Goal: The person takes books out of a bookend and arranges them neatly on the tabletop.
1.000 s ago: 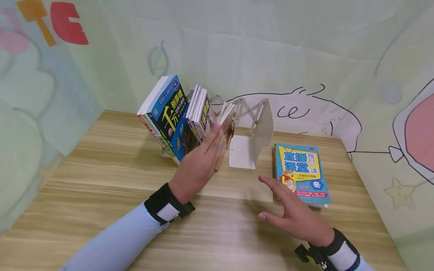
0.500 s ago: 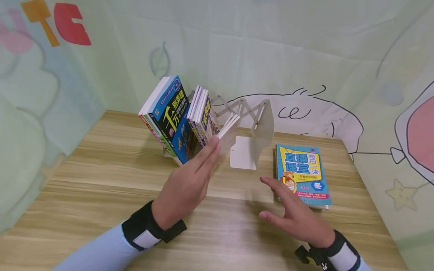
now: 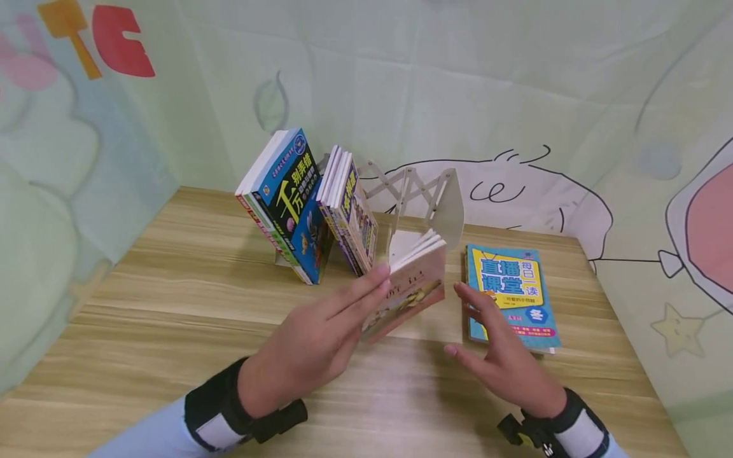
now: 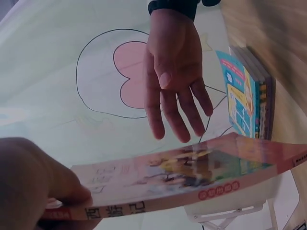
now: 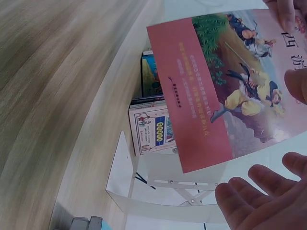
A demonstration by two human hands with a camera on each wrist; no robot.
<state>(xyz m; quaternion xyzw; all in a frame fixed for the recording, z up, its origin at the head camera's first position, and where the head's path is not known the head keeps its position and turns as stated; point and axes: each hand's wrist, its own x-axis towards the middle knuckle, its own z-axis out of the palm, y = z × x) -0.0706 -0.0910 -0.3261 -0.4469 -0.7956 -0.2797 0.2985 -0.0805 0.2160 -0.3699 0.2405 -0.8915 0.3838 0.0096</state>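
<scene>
My left hand (image 3: 312,340) pinches a few thin pink picture books (image 3: 415,286) by their near edge, in front of the metal book rack. The front cover (image 5: 235,96) shows robed figures and a pink band in the right wrist view; the spine edge faces the left wrist camera. My right hand (image 3: 504,359) is held in the air to the right of these books, fingers spread and relaxed, holding nothing. Its palm faces the pink cover in the left wrist view. Behind my left hand, small purple-and-white books (image 3: 352,222) lean in the rack.
The white expandable book rack (image 3: 449,207) stands against the printed backdrop. Tall blue-and-black books (image 3: 283,207) lean left at its left end. A stack of blue-and-yellow books (image 3: 509,296) lies flat on the wooden table (image 3: 189,305), right of the rack.
My left hand has drawn the pink books out of the rack, toward me and to the right. The purple books stay leaning. My right hand has shifted only slightly.
</scene>
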